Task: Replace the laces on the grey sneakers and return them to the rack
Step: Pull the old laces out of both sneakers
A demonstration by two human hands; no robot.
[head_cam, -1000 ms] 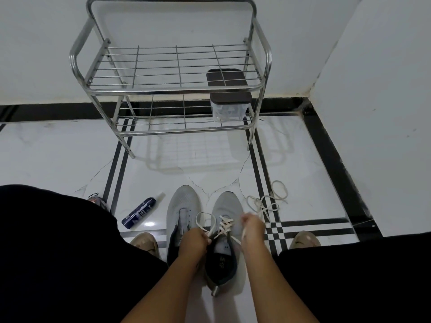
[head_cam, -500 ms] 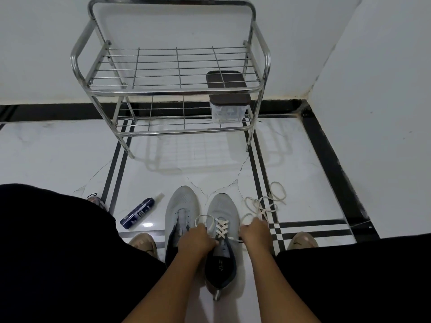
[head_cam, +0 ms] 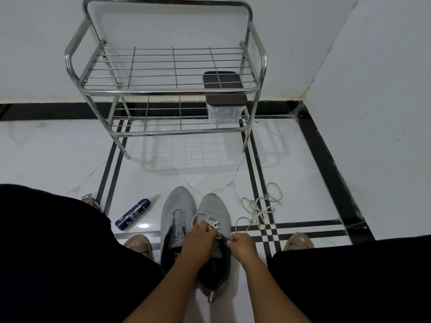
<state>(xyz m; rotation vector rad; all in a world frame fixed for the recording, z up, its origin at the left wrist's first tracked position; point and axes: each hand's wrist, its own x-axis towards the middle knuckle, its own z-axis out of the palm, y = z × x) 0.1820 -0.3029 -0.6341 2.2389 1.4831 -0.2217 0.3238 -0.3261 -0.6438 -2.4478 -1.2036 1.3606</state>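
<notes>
Two grey sneakers stand side by side on the floor between my knees, toes pointing away. The left sneaker (head_cam: 178, 207) has no lace in its eyelets. The right sneaker (head_cam: 215, 210) carries a white lace (head_cam: 213, 223) crossed through its front eyelets. My left hand (head_cam: 201, 241) lies over the right sneaker's tongue and pinches the lace near the eyelets. My right hand (head_cam: 241, 245) is curled at the shoe's right edge, pinching the lace's other end. A loose white lace (head_cam: 260, 207) lies tangled on the floor to the right.
A two-tier steel wire rack (head_cam: 168, 89) stands against the far wall, a clear box with a dark lid (head_cam: 224, 99) on its lower shelf. A dark blue spray bottle (head_cam: 136, 214) lies left of the sneakers. A white wall closes off the right side.
My hands have moved closer together over the right sneaker. The right hand came in from the side to the shoe's edge, and the lace loops now sit tighter.
</notes>
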